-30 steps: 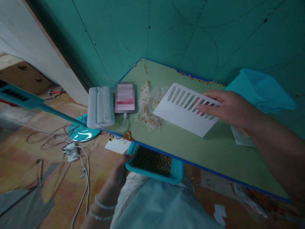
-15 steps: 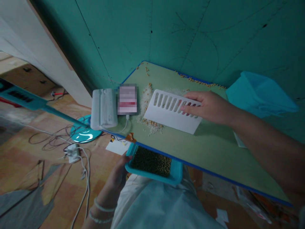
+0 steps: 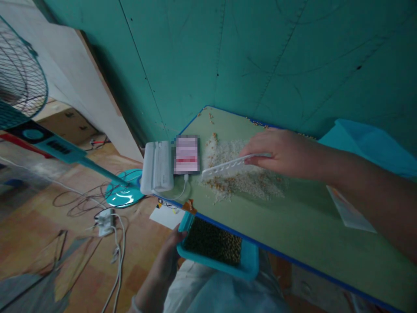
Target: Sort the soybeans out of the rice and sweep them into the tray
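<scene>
My right hand (image 3: 273, 148) grips a white slotted plastic board (image 3: 224, 168), seen nearly edge-on above the table (image 3: 302, 221). Under and around the board lies a spread of white rice-like grains (image 3: 260, 187) mixed with yellow beans (image 3: 218, 184). Below the table's front edge, my left hand (image 3: 176, 243) is closed on the left end of a blue plastic tray (image 3: 250, 265). Dark green and yellowish beans (image 3: 211, 241) fill the tray, which sits over my lap, partly beneath the edge.
A white box-shaped device (image 3: 158, 167) and a blurred-out phone-like screen (image 3: 186, 154) with a cable stand at the table's left. A blue bin or bag (image 3: 368, 143) is at the back right. A fan (image 3: 61, 145) and cables (image 3: 120, 256) occupy the floor at left.
My right hand has tilted the slotted board from lying face-up to nearly edge-on, baring the grains beneath. The head view has shifted, bringing in more of the fan. The left hand keeps the tray.
</scene>
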`<state>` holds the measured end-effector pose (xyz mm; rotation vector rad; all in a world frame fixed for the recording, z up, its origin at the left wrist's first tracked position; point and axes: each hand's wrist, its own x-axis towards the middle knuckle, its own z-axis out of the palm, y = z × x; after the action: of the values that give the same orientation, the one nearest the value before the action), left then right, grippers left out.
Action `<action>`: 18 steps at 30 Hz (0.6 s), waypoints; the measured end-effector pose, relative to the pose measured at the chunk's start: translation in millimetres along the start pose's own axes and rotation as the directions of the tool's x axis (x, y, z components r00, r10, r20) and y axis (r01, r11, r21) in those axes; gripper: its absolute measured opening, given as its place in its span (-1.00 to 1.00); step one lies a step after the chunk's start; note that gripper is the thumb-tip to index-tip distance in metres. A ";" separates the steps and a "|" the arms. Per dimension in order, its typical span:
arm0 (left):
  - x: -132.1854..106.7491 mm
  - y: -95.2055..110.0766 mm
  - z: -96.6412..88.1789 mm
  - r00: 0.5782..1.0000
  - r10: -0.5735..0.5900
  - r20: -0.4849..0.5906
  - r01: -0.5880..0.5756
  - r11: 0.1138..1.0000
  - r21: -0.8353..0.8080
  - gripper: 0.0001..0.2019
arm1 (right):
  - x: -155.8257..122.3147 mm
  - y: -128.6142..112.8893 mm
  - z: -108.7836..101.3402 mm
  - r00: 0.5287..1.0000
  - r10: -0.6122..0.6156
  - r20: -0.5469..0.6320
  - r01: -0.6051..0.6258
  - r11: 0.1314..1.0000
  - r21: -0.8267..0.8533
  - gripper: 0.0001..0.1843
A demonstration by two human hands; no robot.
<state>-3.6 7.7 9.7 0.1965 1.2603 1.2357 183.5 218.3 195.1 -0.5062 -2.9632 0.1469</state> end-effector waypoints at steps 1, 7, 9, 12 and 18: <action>-0.3 -0.9 -1.4 1.000 -0.001 -0.007 0.001 1.000 0.005 -0.50 | 1.3 2.5 0.4 0.999 -0.036 0.005 0.036 0.998 -0.049 -0.81; -1.1 -5.8 -6.0 1.000 0.005 -0.011 -0.005 1.000 -0.022 -0.47 | 3.6 13.1 4.1 0.987 -0.148 -0.067 0.138 0.981 -0.137 -0.83; -2.0 -5.0 -4.7 1.000 -0.004 -0.014 0.003 1.000 -0.028 -0.47 | 3.9 14.2 5.5 0.981 -0.160 -0.112 0.144 0.980 -0.137 -0.84; -3.6 -2.8 -2.3 1.000 -0.011 -0.027 0.010 0.999 -0.032 -0.45 | 5.3 15.4 9.4 0.971 -0.157 -0.182 0.134 0.982 -0.134 -0.83; -1.7 0.6 5.3 0.998 -0.037 -0.050 0.033 0.996 -0.086 -0.42 | 12.9 15.9 18.8 0.965 -0.162 -0.207 0.130 0.978 -0.161 -0.77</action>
<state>0.6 9.2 13.2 0.0810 1.2475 1.2679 173.9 236.2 176.2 -0.2948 -2.7918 -0.1342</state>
